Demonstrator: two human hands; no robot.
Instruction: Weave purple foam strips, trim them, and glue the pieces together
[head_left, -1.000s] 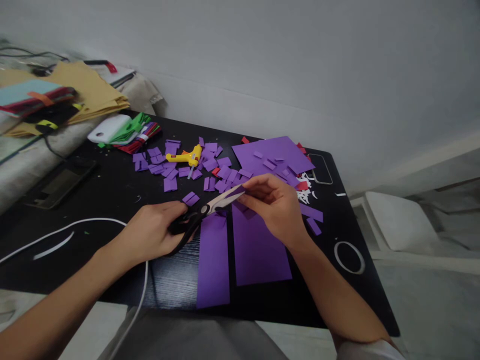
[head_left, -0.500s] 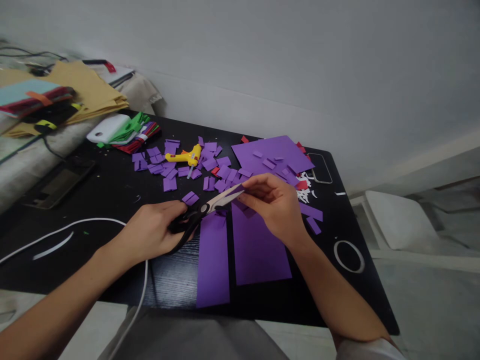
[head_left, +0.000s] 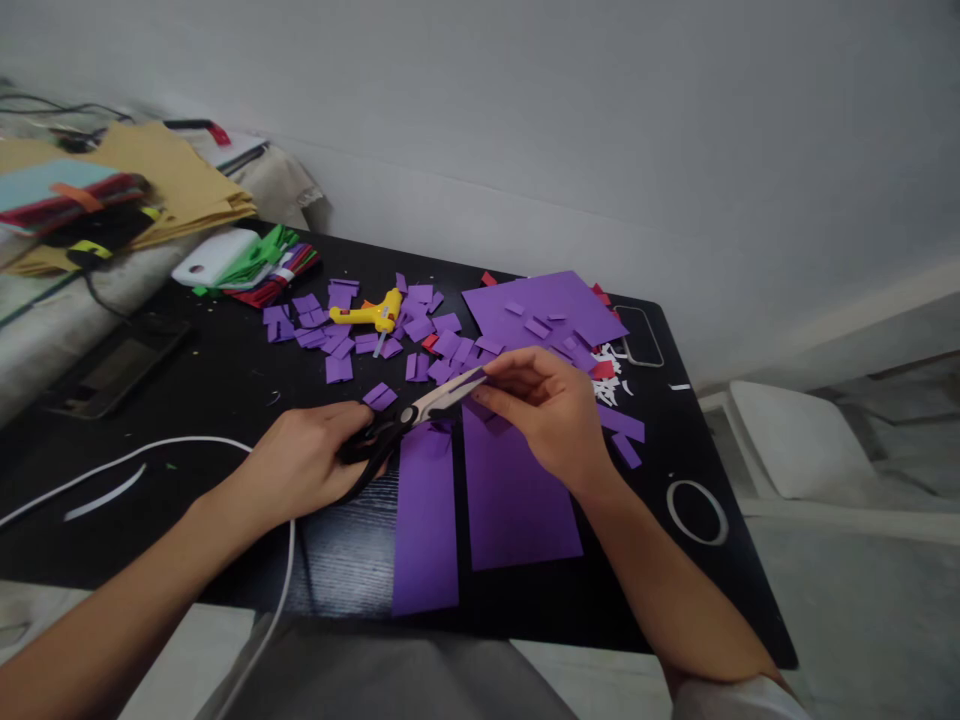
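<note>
My left hand (head_left: 311, 458) is closed round the black handles of a pair of scissors (head_left: 409, 415), whose blades point right and away from me. In the pinched fingers of my right hand (head_left: 544, 410) is a small purple paper piece (head_left: 474, 378), partly hidden by the fingers and lying at the blade tips. Below the scissors lies a long purple paper strip (head_left: 426, 540), and to its right a wider purple sheet (head_left: 521, 510). Several cut and folded purple pieces (head_left: 380, 397) are scattered beyond my hands.
A yellow glue gun (head_left: 379, 312) lies among the pieces. White cable (head_left: 172, 440) runs past my left wrist. A tape ring (head_left: 697, 512) is at the right, a phone (head_left: 120, 365) at the left. Behind are another purple sheet (head_left: 555, 295) and bundled coloured paper (head_left: 274, 265).
The scissor blades have closed slightly on the purple piece. Both hands stay almost where they were; the whole view has shifted very little.
</note>
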